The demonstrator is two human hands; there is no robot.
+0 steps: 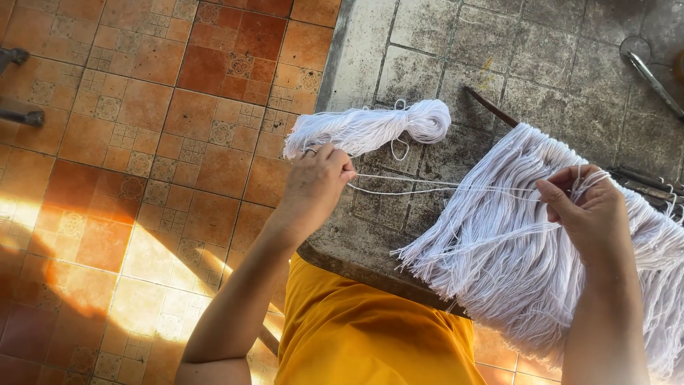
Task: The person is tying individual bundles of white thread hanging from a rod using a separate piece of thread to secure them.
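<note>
On grey stained concrete slab point(541, 64): left hand point(317, 187) pinched shut on thin white strands point(427, 187), pulled taut across to right hand point(591, 214), fingers curled closed on same strands. Loose white yarn skein point(370, 127), soft and twisted, lies just above left hand. Dense fringe of white threads point(499, 257) hangs from a dark rod point(491, 108). Orange patterned tile floor point(142, 142) at left.

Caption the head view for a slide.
Left hand and right hand stretch white strands between a yarn skein and hanging fringe.
</note>
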